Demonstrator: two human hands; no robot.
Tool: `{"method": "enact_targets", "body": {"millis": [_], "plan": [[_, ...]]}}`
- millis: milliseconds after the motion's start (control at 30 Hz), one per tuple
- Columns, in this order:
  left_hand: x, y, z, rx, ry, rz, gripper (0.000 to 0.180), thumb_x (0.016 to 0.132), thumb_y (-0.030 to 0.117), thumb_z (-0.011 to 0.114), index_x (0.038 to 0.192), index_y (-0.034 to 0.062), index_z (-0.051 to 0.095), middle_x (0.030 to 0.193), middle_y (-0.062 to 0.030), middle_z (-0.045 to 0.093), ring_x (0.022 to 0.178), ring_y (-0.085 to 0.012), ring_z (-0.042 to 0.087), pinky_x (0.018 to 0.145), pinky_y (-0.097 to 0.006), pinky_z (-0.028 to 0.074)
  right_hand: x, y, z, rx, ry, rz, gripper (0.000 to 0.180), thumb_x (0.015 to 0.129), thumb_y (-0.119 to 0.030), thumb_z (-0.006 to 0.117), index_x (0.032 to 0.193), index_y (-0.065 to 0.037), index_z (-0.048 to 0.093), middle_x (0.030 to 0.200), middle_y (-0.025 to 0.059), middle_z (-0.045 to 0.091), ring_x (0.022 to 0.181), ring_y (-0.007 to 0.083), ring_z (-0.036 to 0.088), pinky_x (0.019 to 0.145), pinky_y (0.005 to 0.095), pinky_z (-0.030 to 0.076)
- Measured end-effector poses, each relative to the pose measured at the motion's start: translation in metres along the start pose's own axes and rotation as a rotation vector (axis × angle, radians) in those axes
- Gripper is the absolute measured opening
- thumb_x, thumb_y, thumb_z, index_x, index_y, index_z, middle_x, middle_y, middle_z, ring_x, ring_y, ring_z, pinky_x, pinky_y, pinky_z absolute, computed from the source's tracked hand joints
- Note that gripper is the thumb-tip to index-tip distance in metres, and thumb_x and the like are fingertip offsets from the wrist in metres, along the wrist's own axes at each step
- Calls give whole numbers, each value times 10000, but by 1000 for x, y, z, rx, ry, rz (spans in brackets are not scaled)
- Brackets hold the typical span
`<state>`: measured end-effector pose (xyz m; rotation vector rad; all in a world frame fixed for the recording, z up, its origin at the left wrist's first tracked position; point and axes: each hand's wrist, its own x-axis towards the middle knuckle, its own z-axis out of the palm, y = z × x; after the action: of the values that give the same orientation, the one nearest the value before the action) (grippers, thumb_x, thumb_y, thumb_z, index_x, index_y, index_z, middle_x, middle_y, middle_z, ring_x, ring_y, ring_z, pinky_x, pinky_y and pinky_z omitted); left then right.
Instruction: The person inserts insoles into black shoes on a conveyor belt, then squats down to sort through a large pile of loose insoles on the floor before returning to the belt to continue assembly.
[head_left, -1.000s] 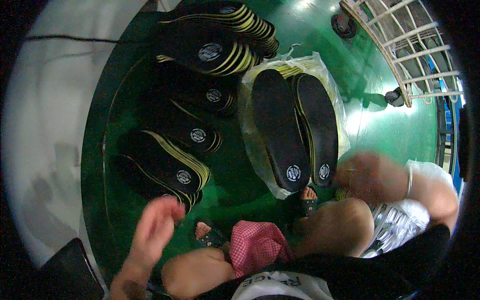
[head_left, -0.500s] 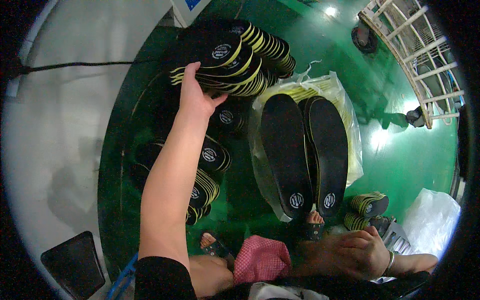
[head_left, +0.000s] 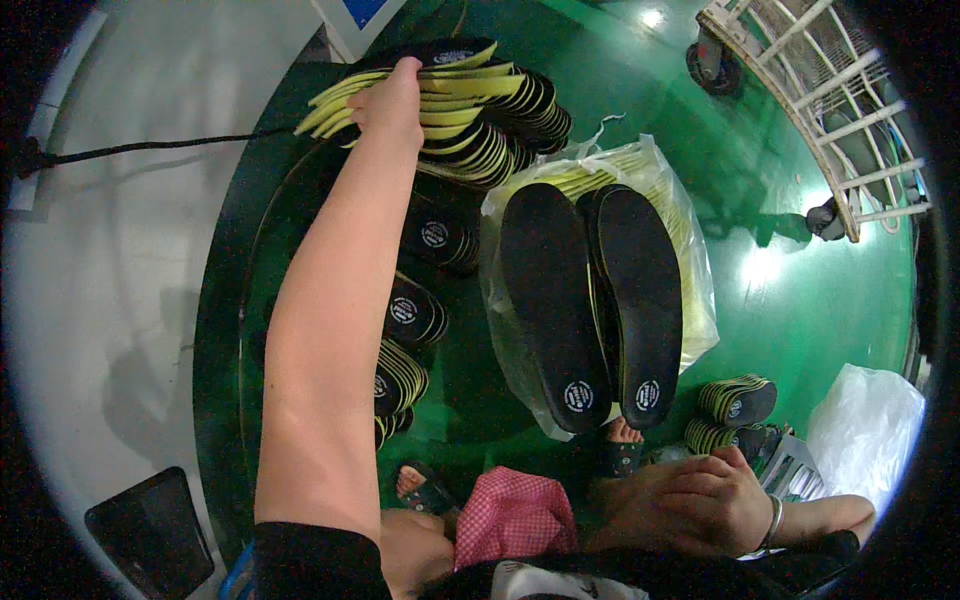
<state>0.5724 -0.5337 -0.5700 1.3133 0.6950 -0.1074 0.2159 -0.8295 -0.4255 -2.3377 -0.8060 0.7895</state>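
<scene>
Two Hands, One on the Insole Stack

Two hands are in view. The left hand (head_left: 393,100) is extended far forward at full arm's reach, its fingers closed over the top of a fanned stack of black-and-yellow insoles (head_left: 470,110) at the far edge of the green table (head_left: 225,330). The right hand (head_left: 700,500) rests low, close to the body, fingers curled loosely together over the knee; whether it holds anything cannot be told. The hands are well apart.

Between the hands lies a clear plastic bag (head_left: 680,220) with two large black insoles (head_left: 590,300) lying side by side on top of it, heels toward the person. Along the underside of the left forearm sit smaller insole piles (head_left: 415,310). Just beyond the right hand, another small pile (head_left: 735,400) sits on the green floor. A white plastic bag (head_left: 865,420) lies to the right of that hand.
</scene>
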Motion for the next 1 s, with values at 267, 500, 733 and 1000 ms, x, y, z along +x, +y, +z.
{"method": "enact_targets", "body": {"millis": [267,500,733,1000], "plan": [[-31,-20,-13,90,83,59,869,753,356,500,1329,183,-127,1372,-196,-98,1249,-364,127,960,-490,237,-3,-3,4,-23,21,-1,355,579,-266,676,899,-127,611,907,21,590,879,208,525,732,366,337],[-10,-10,-17,35,-10,201,905,737,412,536,1335,179,-102,1371,-182,-129,1245,-359,151,970,-479,229,-4,-6,5,-34,3,11,345,586,-271,670,899,-135,613,937,13,589,909,204,520,740,365,339],[-16,-17,-34,220,65,91,739,799,487,418,1350,187,28,1385,-155,0,1244,-343,164,984,-474,214,-6,-6,8,-71,-12,11,345,574,-259,674,889,-132,617,917,17,589,901,216,521,740,365,354],[-17,-28,-46,-190,134,136,676,806,516,382,1343,221,96,1374,-108,29,1197,-344,248,899,-517,315,-9,-8,6,-17,35,0,319,564,-248,682,848,-116,622,877,30,591,858,223,533,716,350,385]]}}
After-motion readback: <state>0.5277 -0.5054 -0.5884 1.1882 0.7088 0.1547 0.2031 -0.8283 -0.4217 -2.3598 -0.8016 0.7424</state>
